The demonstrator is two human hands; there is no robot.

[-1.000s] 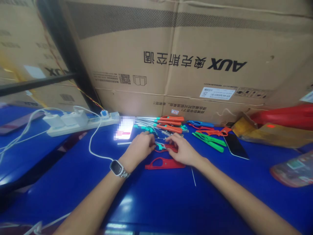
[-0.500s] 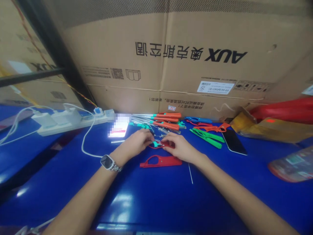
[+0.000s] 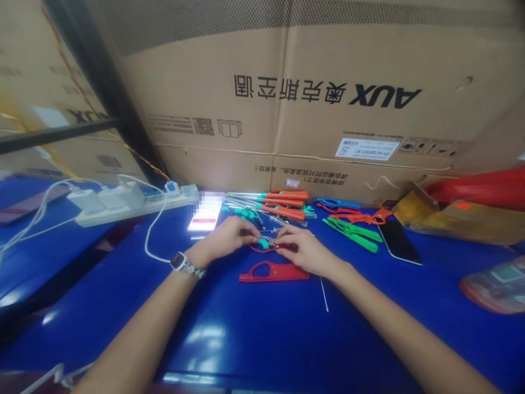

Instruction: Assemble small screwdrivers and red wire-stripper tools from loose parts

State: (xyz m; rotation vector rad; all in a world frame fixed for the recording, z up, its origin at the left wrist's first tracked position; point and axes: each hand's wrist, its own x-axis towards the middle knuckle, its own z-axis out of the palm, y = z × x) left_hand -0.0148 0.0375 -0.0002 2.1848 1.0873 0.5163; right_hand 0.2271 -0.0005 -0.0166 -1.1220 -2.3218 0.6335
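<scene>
Both my hands meet over a small assembly [image 3: 267, 244] of a teal plastic piece, a thin metal wire and a red plastic handle half on the blue table [image 3: 254, 334]. My left hand [image 3: 229, 236], with a watch on its wrist, pinches the teal end. My right hand [image 3: 301, 250] has its fingers closed on the wire and the red part. A second red handle half [image 3: 274, 272] lies flat just in front of my hands. A loose thin metal rod [image 3: 324, 294] lies by my right wrist.
Finished orange-and-teal tools [image 3: 279, 203] lie behind my hands, with blue [image 3: 336, 204], orange and green [image 3: 353, 231] handle halves to the right. A lit phone [image 3: 205, 214], a dark phone [image 3: 398, 242], a power strip [image 3: 123, 203] with chargers, and large cardboard boxes [image 3: 328, 109] stand behind.
My hands have stayed on the small assembly, with slight finger shifts. The camera view has drifted a little; nothing else on the table moved.
</scene>
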